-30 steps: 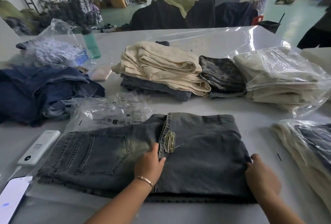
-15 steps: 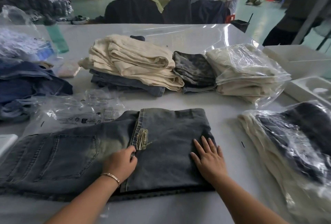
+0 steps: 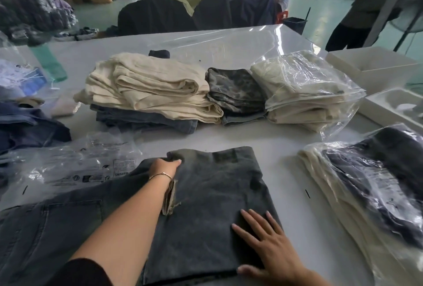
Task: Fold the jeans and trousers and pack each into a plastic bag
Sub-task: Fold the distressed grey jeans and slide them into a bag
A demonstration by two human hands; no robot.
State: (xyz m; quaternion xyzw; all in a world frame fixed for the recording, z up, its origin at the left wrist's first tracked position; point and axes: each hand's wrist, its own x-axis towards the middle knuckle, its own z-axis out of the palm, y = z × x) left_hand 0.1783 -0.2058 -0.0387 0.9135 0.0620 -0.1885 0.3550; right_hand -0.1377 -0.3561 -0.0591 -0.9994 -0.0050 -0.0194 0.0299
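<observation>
Denim, a dark grey washed pair of jeans (image 3: 206, 205), runs left to right under both hands. Left hand (image 3: 163, 166) pinches the far fold edge; right hand (image 3: 270, 246) presses flat, fingers straight, on the near right corner.

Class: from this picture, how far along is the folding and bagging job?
Done: cream trousers in a clear plastic bag. In hand: left hand grips the dark grey jeans at a far fold; right hand presses flat. Left: bagging them, plus the unbagged cream pile.

My one camera sits on the head, looking forward and down across the table (image 3: 229, 41). It hangs close over the near edge; the far edge lies mid-frame.
</observation>
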